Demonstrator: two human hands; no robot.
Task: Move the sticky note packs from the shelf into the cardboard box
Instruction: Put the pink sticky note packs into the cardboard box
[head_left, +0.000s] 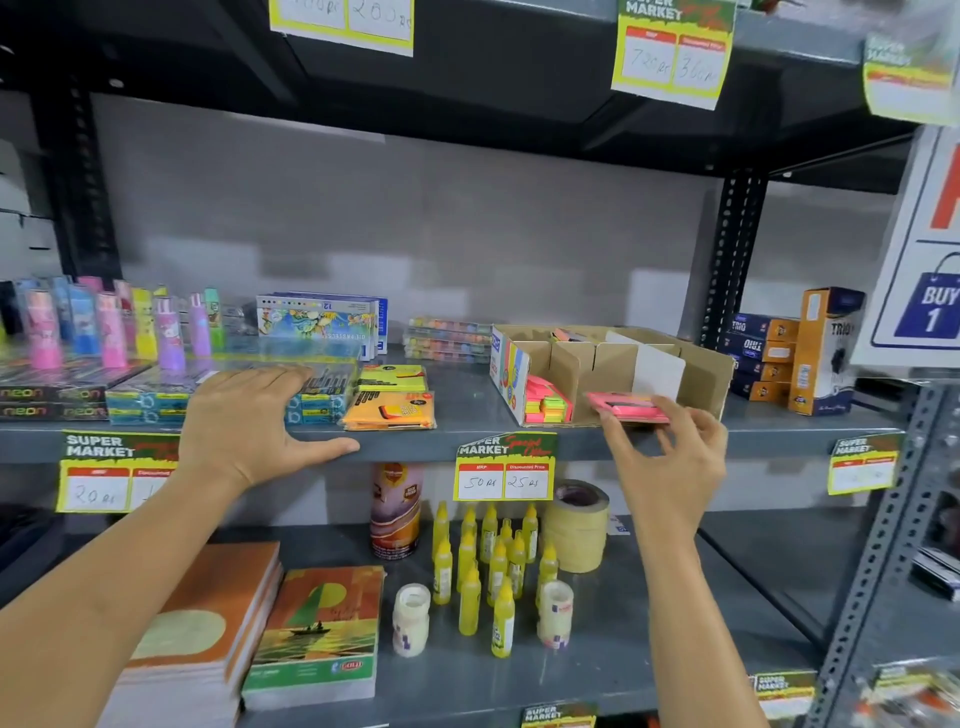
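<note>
A cardboard box with card dividers stands on the middle shelf, right of centre. Its front-left compartment holds pink and green sticky note packs. My right hand holds a pink sticky note pack flat at the box's open front, level with the middle compartment. Two more sticky note packs lie on the shelf left of the box: an orange one in front and a yellow-green one behind it. My left hand rests open on the shelf edge, fingers spread over flat pen packs.
Flat neon pen packs, colourful lighters and crayon boxes fill the shelf's left. Blue-orange boxes stand right of the cardboard box. Below are notebooks, yellow glue bottles, a tape roll and a can. Price tags hang from the shelf edges.
</note>
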